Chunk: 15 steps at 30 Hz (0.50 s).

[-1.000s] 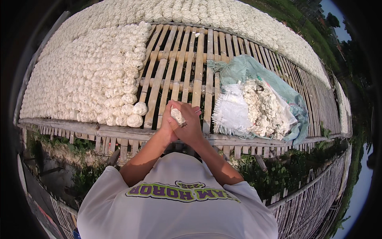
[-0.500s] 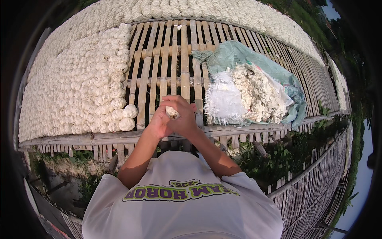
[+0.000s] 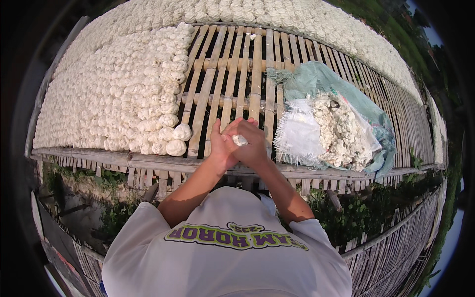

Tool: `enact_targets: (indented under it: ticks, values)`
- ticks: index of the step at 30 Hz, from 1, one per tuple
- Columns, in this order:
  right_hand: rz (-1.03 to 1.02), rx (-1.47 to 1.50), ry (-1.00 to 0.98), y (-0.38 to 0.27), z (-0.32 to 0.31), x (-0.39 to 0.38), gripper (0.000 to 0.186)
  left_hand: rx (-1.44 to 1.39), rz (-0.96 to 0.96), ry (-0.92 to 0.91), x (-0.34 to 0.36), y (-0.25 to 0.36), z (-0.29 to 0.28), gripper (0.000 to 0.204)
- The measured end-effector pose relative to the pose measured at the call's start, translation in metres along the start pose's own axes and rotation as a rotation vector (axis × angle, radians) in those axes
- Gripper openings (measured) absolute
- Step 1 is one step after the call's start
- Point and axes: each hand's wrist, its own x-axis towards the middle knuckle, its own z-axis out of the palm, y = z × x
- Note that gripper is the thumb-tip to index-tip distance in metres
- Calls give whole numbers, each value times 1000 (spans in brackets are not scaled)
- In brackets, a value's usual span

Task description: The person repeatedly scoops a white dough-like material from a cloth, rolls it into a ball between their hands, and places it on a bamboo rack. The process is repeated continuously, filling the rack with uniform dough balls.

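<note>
My left hand and my right hand are cupped together in front of me, palms facing. A white, doughy lump shows in the gap by my right thumb; the rest of it is hidden between the palms. To the left, rows of whitish, roughly round balls cover the slats, with a single ball at the near corner of the rows. On the right, an opened green woven sack holds a heap of crumbly, off-white mash.
Bamboo slats with gaps between them form the raised rack under everything. A bamboo pole runs along its near edge. More white balls line a farther rack. Green plants grow below, beside another slatted rack.
The scene has shifted to the right in view. My hands have turned against each other around the lump, and my left fingers now point more upward.
</note>
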Motion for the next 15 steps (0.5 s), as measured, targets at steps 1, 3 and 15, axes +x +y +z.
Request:
enact_targets:
  ticks: [1, 3, 15]
  values:
    - [86, -31, 98, -2, 6, -1, 26, -29, 51, 55, 1, -3, 1, 77]
    - [42, -75, 132, -8, 13, -2, 24, -9, 68, -34, 1, -5, 1, 76]
    - [177, 46, 135, -4, 23, -9, 16, 63, 170, 8, -8, -3, -5, 82]
